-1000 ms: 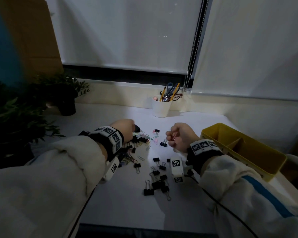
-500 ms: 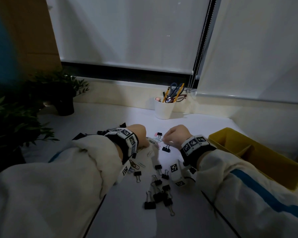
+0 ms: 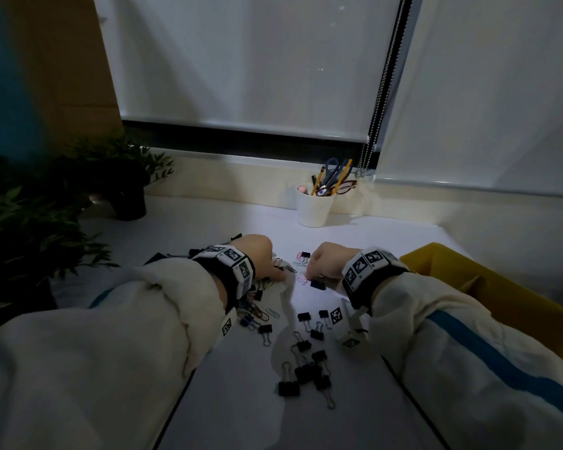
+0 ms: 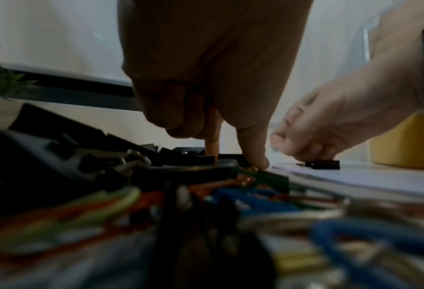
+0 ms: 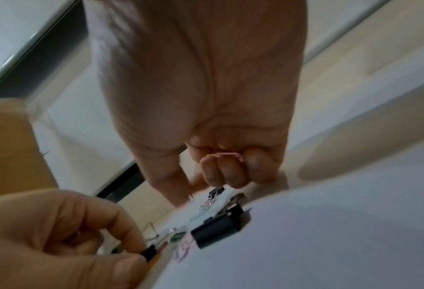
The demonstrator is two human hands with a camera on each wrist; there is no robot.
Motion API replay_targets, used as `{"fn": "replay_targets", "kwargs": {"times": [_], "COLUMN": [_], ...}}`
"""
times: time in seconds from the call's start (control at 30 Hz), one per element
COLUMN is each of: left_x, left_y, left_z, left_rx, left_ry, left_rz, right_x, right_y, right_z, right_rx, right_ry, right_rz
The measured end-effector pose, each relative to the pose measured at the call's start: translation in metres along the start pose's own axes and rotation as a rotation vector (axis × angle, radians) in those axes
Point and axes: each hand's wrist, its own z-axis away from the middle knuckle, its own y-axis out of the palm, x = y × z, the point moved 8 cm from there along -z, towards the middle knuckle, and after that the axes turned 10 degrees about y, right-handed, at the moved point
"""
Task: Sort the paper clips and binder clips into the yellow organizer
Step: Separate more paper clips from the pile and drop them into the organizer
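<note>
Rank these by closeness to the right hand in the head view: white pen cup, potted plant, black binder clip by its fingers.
From the right hand:
1. Black binder clip, under its fingers.
2. White pen cup, behind, by the window.
3. Potted plant, far left.

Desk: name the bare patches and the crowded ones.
Bare: desk between plant pot and white cup; near edge between the sleeves. Crowded: clip pile under left hand; binder clips beside right hand.

The binder clips [image 3: 288, 388] look matt black with shiny wire handles. The yellow organizer [image 3: 488, 287] is smooth plastic. The table [image 3: 234, 401] looks matt white.
</note>
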Motion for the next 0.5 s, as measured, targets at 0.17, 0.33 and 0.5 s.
{"fn": "replay_targets", "kwargs": {"times": [0.17,0.33,0.5], "left_x": [-0.014,-0.005,0.04], "left_y": [0.002,0.0,-0.013], "left_z": [-0.001,0.005,0.021], "left_rx": [-0.009,0.007,-0.123], "left_ry": [0.034,-0.008,-0.272], "left_rz": [-0.079,-0.008,0.31], "right_x": [-0.011,0.005,0.005], "right_y": [-0.009,-0.025,-0.02], "right_z": [0.003,0.004,-0.025], "right_rx": [0.12,0.147,0.047], "right_ry": [0.091,-0.065,-0.012], "right_rz": [-1.051,-1.278,-0.984]}}
